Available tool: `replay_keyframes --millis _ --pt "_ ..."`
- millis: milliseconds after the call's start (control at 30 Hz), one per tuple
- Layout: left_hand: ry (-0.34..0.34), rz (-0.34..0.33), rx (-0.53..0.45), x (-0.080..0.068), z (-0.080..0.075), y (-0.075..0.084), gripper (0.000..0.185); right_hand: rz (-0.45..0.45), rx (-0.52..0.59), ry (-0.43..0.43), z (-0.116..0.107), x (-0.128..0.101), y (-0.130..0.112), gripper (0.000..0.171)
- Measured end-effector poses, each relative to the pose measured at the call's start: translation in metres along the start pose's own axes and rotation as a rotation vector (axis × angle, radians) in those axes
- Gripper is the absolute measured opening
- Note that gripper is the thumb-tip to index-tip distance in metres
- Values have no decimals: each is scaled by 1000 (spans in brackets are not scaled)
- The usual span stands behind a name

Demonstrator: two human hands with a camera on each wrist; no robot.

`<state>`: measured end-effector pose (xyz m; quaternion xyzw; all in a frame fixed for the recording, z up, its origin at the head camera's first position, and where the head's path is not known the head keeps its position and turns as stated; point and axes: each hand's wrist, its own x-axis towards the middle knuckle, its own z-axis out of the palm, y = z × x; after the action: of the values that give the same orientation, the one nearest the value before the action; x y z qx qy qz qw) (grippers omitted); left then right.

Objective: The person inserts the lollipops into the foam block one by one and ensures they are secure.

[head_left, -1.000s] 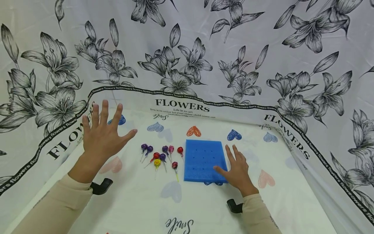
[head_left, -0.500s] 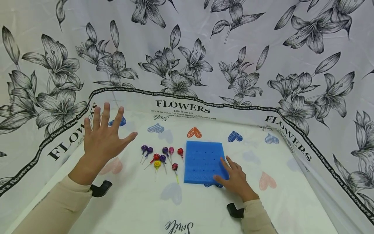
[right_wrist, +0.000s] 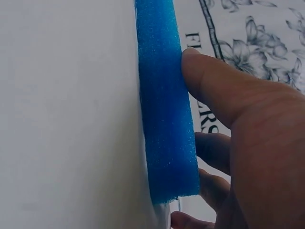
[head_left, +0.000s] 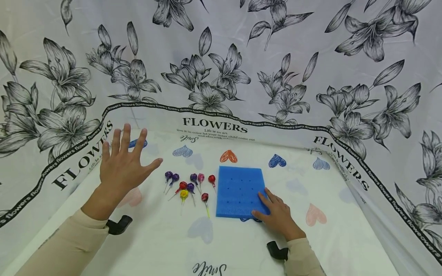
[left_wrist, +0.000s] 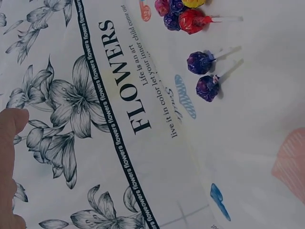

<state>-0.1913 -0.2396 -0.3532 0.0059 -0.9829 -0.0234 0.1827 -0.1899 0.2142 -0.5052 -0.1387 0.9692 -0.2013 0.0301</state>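
A flat blue foam block (head_left: 238, 195) with rows of small holes lies on the tablecloth. My right hand (head_left: 277, 214) rests on its lower right corner; in the right wrist view the thumb (right_wrist: 200, 67) touches the face of the foam (right_wrist: 167, 109), with the other fingers spread along the edge. Left of the block lie several lollipops in shiny wrappers: a yellow lollipop (head_left: 184, 194), a red lollipop (head_left: 211, 179), a dark red lollipop (head_left: 205, 197) and purple ones (left_wrist: 200, 62) among them. Raised to their left, my left hand (head_left: 124, 166) has its fingers spread and holds nothing.
A white tablecloth (head_left: 155, 245) printed with hearts and lettering covers the table. Behind it hangs a white cloth (head_left: 235, 23) with black lily drawings. A black wrist piece (head_left: 119, 225) sticks out beside the left cuff, another black wrist piece (head_left: 277, 251) beside the right.
My right hand has come down from the block's right side onto its lower right corner. The left hand has dropped slightly, fingers still spread. Block and lollipops stay where they were.
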Motion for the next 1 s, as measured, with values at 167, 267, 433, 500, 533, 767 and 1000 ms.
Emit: replay_keyframes --millis 167,267,433,500,533,767,1000 --pt "57 22 -37 -2 2 2 97 2 -16 -1 -3 3 -2 85" --pt "92 40 -62 -2 4 4 97 0 -20 -4 -4 3 -2 85" --pt "154 74 -98 -4 12 5 97 1 7 -6 -2 1 -4 83" --pt "177 89 -119 -5 17 5 97 4 7 -5 0 -1 -3 83" --pt "191 97 -130 -5 20 6 97 5 10 1 1 -1 -3 83" --pt "254 129 -207 -6 34 8 95 -1 21 14 0 -3 -3 83" --pt "259 99 -508 -8 48 8 93 12 31 10 0 -3 -5 82"
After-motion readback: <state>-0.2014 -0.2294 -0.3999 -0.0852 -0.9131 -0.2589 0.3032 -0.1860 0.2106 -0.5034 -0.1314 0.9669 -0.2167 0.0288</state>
